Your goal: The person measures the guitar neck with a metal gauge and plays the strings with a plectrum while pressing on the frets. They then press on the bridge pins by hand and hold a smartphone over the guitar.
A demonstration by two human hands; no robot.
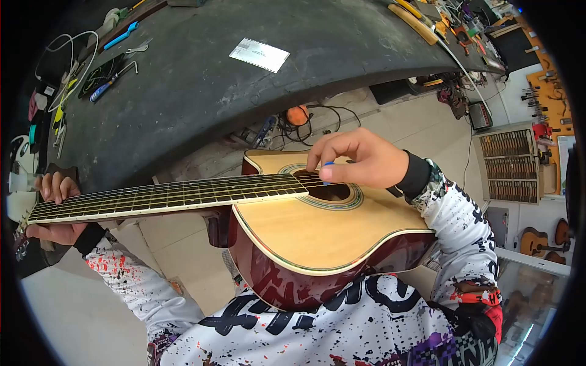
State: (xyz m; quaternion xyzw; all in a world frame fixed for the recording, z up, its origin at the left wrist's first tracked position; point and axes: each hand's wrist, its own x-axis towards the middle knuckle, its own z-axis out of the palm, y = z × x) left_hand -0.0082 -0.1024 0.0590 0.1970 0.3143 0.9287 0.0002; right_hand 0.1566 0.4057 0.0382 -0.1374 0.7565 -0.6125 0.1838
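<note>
An acoustic guitar (323, 235) with a pale top and dark red sides lies across my lap, its neck pointing left. Near the headstock, my left hand (58, 204) is wrapped round the neck, fingertips on the strings and thumb on the near side. Over the sound hole, my right hand (357, 161) pinches a small blue pick (328, 172) between thumb and fingers, close to the strings. Part of the pick is hidden by the fingers.
A dark workbench (183, 79) spans the far side, bearing a white packet (259, 55), a blue-handled tool (113, 82) and cables. An orange ball-like object (297, 115) and black cords lie beneath. Shelves (508, 165) and other guitars (533, 242) are at right.
</note>
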